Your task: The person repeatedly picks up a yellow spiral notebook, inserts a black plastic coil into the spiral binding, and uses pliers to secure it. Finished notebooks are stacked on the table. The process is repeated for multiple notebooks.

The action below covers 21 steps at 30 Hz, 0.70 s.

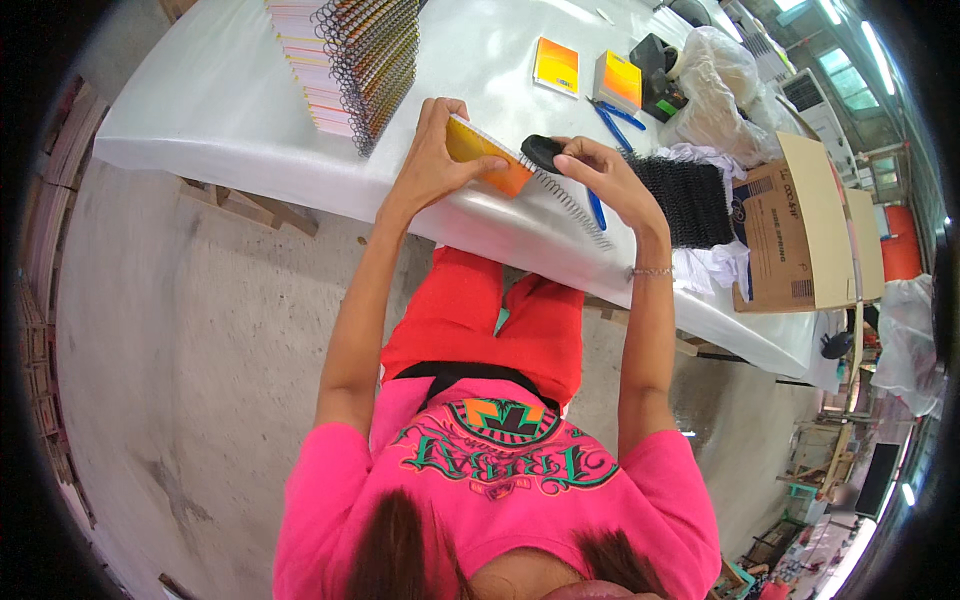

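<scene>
My left hand point(440, 160) grips a small yellow-orange notebook point(508, 178) near the front edge of the table, its thumb lying over the cover. A wire spiral coil point(572, 205) runs from the notebook's right end and trails down to the right. In the pinched fingers of my right hand point(605, 175) is a black rounded object point(541, 152), held right beside the notebook's edge where the coil meets it. I cannot make out its exact kind. Below my right hand lies a slim blue object point(597, 211), partly hidden.
Coil-bound notebooks point(345, 60) stand stacked at the far left. Toward the back are a single notebook point(556, 67), a notebook stack point(618, 82) and blue-handled pliers point(612, 122). Black coils point(690, 200), a plastic bag point(715, 95) and an open cardboard box point(790, 235) occupy the right.
</scene>
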{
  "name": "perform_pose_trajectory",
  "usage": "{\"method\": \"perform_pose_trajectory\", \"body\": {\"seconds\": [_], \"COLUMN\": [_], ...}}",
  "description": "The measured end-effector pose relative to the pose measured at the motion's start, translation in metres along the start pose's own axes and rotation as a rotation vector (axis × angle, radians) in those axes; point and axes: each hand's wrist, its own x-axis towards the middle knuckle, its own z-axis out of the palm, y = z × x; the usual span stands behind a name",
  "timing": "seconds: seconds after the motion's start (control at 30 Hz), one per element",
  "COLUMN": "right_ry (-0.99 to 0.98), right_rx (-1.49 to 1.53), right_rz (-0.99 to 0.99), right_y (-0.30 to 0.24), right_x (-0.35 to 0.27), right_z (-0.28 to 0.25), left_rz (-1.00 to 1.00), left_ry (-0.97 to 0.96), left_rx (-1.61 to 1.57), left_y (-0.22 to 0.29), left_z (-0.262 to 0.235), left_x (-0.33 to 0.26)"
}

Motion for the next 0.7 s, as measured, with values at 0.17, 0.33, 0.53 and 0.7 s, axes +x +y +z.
{"method": "perform_pose_trajectory", "body": {"seconds": [0.17, 0.33, 0.53, 0.7], "right_ry": [-0.051, 0.073, 0.354, -0.048], "right_rx": [0.106, 0.055, -0.326, 0.278], "right_rz": [-0.126, -0.088, -0.029, 0.015], "right_y": [0.002, -0.003, 0.016, -0.015], "right_x": [-0.006, 0.007, 0.009, -0.011], "right_z": [0.007, 0.005, 0.022, 0.008], "left_rz": [0.012, 0.013, -0.004, -0.092], "left_ry": [-0.010, -0.029, -0.047, -0.076], "left_rx": [0.000, -0.038, -0.076, -0.153], "left_y": [-0.004, -0.007, -0.009, -0.002], "left_z": [-0.001, 0.000, 0.003, 0.002], "left_x": [-0.002, 0.000, 0.000, -0.002]}}
